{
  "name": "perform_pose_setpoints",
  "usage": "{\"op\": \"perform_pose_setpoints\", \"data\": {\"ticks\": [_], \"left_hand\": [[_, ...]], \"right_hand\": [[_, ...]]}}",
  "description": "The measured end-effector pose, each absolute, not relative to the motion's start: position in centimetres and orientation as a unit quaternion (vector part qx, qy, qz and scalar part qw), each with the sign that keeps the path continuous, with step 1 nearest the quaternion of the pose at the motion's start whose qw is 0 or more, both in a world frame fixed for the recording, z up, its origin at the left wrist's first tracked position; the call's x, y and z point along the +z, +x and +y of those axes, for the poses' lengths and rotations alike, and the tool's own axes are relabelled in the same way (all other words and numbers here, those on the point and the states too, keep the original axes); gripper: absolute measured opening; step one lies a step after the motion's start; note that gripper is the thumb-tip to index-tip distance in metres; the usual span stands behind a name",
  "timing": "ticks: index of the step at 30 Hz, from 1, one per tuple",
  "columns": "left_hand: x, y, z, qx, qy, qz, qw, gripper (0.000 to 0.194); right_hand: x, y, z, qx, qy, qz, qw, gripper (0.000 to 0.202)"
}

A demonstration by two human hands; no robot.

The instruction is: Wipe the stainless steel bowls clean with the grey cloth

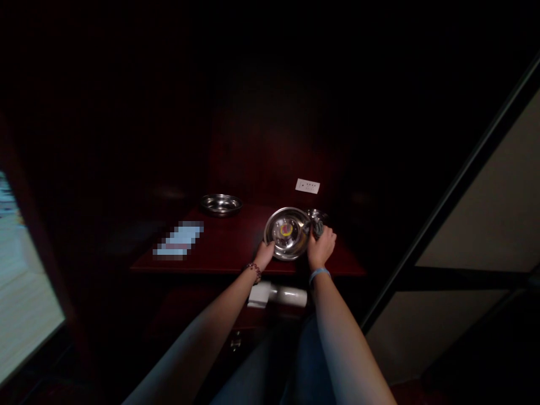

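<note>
A shiny steel basin [295, 247], with a yellow-and-red round label [286, 230] at its bottom, is tilted toward me above the dark red shelf. My left hand [264, 254] is closed on its lower left rim, thumb on the inside. At the right rim my right hand [322, 247] is closed round a dark grey crumpled cloth [318, 228], which touches the basin's edge. Behind that hand a second steel bowl [316, 214] shows in part. Some of my right fingers are hidden by the cloth and hand.
Another steel basin [221, 205] stands at the back left of the shelf [236, 247]. A blurred-out pale flat item [179, 241] lies at the front left. A white socket panel [307, 186] is on the back wall. Below, a white roll [289, 296] lies beside a white box-like item [259, 295].
</note>
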State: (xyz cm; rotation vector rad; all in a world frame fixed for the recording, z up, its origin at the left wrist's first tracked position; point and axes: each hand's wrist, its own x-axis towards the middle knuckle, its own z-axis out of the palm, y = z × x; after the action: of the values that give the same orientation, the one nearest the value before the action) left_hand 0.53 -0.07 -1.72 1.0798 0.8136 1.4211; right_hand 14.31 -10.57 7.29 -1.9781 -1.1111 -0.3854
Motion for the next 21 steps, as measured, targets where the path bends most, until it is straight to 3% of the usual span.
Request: {"op": "perform_pose_setpoints", "data": {"ticks": [6,21], "left_hand": [[-1.8,0.6,0.0,0.574,0.529,0.384,0.494,0.023],[-1.4,0.3,-0.7,0.527,0.612,0.378,0.452,0.026]], "right_hand": [[5.4,13.8,-9.4,-0.145,-0.717,-0.556,0.396,0.033],[4.0,13.5,-8.0,-0.096,-0.682,-0.583,0.431,0.055]]}}
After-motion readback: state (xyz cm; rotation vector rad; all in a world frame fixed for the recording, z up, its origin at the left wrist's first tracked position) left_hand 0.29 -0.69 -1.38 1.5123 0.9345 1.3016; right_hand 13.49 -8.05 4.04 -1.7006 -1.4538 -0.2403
